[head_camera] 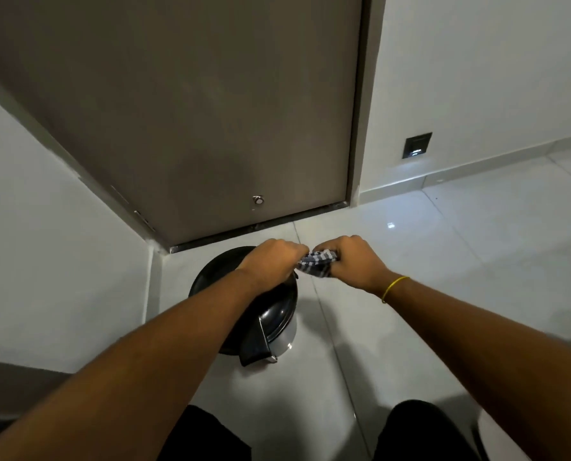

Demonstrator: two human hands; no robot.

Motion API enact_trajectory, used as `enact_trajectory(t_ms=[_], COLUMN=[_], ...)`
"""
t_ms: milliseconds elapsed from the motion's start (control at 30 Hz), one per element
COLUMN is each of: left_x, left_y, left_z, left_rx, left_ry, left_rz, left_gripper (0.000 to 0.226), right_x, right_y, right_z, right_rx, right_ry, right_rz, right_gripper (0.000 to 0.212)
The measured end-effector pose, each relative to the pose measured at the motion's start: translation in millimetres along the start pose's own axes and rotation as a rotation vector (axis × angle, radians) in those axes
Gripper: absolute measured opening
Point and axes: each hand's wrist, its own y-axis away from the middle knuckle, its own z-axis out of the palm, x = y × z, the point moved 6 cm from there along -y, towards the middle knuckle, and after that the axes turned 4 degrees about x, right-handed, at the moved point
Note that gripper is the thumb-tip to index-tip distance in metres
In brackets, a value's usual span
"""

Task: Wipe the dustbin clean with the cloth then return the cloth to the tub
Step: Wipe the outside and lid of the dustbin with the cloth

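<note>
A small round dustbin with a black domed lid and shiny steel body stands on the white floor in the corner by the door, its black pedal pointing toward me. Above its far rim, both fists grip a blue-and-white checked cloth, bunched and twisted between them. My left hand holds the cloth's left end over the lid. My right hand, with a yellow band at the wrist, holds the right end just beside the bin. No tub is in view.
A grey-brown door with a small metal stop stands shut behind the bin. White walls close in on the left and right. Glossy white floor tiles spread to the right. My dark-clad knees show at the bottom edge.
</note>
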Motion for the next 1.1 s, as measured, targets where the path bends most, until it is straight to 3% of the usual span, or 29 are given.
enact_trajectory(t_ms=[67, 133, 233, 300, 467, 567, 833, 967, 1100], left_x=[-16.8, -27.4, -27.2, -15.9, 15.6, 16.4, 10.3, 12.8, 0.7], left_y=[-10.7, -14.2, -6.7, -0.5, 15.3, 17.5, 4.7, 3.6, 10.9], left_z=[22.6, 43.0, 65.3, 81.4, 146.6, 156.6, 155.4, 158.4, 133.6], left_rx=[0.111, 0.228, 0.296, 0.264, -0.016, -0.06, -0.153, -0.236, -0.134], left_ry=[-0.004, 0.043, -0.003, -0.109, -0.279, -0.213, -0.186, -0.223, -0.172], left_rz=[-0.018, 0.004, 0.198, 0.389, 0.82, 0.874, 0.823, 0.791, 0.767], left_gripper=[0.016, 0.036, 0.067, 0.065, 0.046, 0.044, 0.051, 0.059, 0.052], right_x=[20.6, 45.2, 89.0, 116.0, 154.5, 163.3, 151.7, 129.7, 97.0], right_y=[-17.2, -26.2, -27.4, -19.7, 6.1, 13.6, 7.0, 2.1, -1.6], right_z=[20.7, 41.4, 71.1, 92.5, 139.3, 159.4, 177.9, 167.0, 159.1], right_rx=[0.07, 0.157, 0.264, 0.294, 0.291, 0.295, 0.297, 0.321, 0.361], right_ry=[-0.047, -0.12, -0.291, -0.413, -0.555, -0.588, -0.599, -0.481, -0.36], right_rz=[0.018, 0.068, 0.252, 0.393, 0.585, 0.633, 0.543, 0.361, 0.129], right_gripper=[0.02, 0.019, 0.013, 0.02, 0.023, 0.032, 0.021, 0.027, 0.012])
